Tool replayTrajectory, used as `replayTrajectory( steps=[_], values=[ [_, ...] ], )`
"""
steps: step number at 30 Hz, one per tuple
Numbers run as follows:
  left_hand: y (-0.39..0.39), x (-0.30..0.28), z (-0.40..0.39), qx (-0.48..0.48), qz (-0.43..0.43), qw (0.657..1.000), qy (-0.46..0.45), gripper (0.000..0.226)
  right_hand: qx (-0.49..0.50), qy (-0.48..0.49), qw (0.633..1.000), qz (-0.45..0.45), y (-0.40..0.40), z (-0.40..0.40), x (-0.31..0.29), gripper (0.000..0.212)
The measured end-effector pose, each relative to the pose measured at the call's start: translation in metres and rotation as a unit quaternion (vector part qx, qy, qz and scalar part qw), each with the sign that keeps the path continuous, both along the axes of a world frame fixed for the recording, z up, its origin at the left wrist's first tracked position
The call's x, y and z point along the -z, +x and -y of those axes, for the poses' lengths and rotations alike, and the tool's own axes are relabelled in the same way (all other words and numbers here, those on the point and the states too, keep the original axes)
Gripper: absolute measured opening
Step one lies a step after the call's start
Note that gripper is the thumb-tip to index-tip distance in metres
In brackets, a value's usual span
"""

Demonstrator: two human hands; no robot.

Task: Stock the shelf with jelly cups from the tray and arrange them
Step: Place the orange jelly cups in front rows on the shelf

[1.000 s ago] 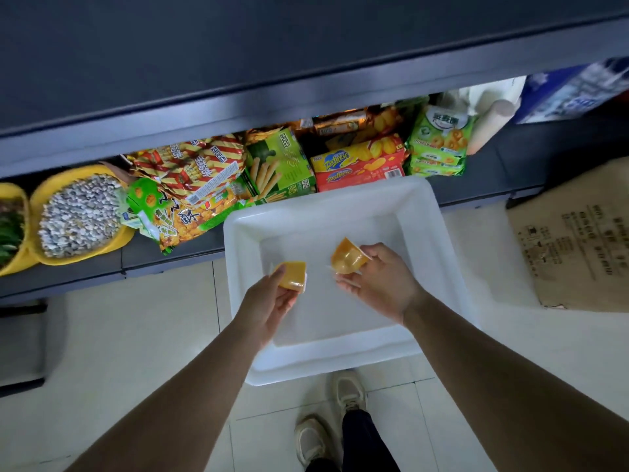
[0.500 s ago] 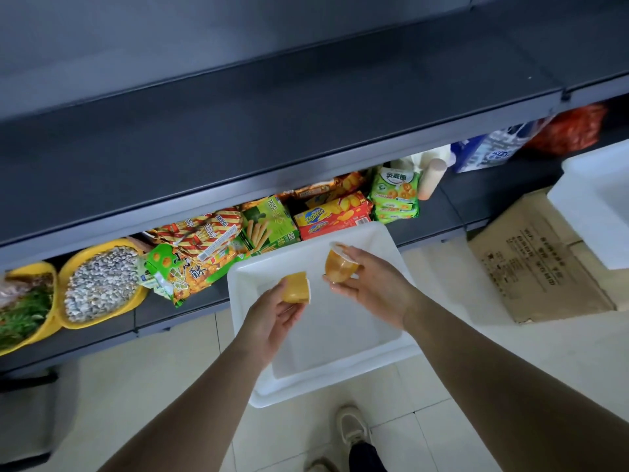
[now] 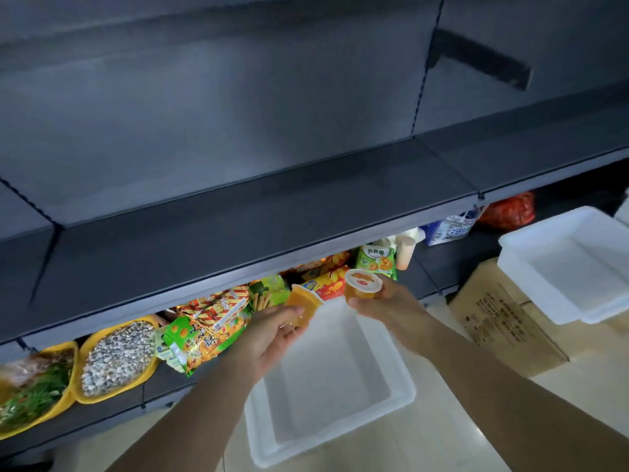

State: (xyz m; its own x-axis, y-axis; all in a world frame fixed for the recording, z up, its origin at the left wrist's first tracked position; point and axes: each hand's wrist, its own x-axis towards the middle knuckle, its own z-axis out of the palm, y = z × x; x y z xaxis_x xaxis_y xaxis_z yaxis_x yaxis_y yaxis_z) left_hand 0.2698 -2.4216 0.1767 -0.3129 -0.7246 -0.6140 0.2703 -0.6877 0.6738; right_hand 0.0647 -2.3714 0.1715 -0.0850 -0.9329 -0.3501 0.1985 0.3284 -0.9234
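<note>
On the lower shelf [image 3: 102,420] at far left sit two yellow plastic bowls, one [image 3: 30,400] heaped with green leafy stuff, the other [image 3: 117,361] with pale pebbly seeds; beside them lie glossy crinkled snack bags [image 3: 204,321] and flat printed boxes [image 3: 326,284]. Above runs a dark grey matt metal shelf [image 3: 238,216], its top bare. Before its front edge the left hand [image 3: 272,332] holds a jelly cup [image 3: 303,310], fingers curled round the translucent orange tapered cup, which tilts away. Just right of it, apart, the right hand [image 3: 384,301] pinches a second jelly cup [image 3: 362,287] by its sides, round white foil lid up. Below both hands a white rectangular plastic tray [image 3: 401,379] with smooth rounded rim lies on the pale tiled floor [image 3: 442,444]. At right, a brown cardboard box [image 3: 503,328] carries stacked white tubs [image 3: 561,264]; behind them sits a red mesh bag [image 3: 510,209].
</note>
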Motion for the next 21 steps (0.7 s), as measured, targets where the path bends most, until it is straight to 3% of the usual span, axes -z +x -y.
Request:
replayTrajectory(
  steps=[8,11,15,21],
  values=[
    [-0.078,-0.172,0.015,0.104,0.038,0.971,-0.210,0.017,0.102,-0.115,0.983,-0.102,-0.060,0.012,-0.179,0.030],
    [-0.118,-0.231,0.029,0.123,0.069,0.947,-0.289,0.032,0.110,-0.167,0.969,-0.146,-0.095,0.018,-0.250,0.030],
    [-0.185,-0.300,0.046,0.106,0.148,0.897,-0.402,0.039,0.154,-0.234,0.948,-0.152,-0.153,0.030,-0.322,0.032],
    [-0.310,-0.354,0.082,0.049,0.180,0.856,-0.482,0.045,0.229,-0.264,0.925,-0.153,-0.265,0.074,-0.375,0.036]
  ],
)
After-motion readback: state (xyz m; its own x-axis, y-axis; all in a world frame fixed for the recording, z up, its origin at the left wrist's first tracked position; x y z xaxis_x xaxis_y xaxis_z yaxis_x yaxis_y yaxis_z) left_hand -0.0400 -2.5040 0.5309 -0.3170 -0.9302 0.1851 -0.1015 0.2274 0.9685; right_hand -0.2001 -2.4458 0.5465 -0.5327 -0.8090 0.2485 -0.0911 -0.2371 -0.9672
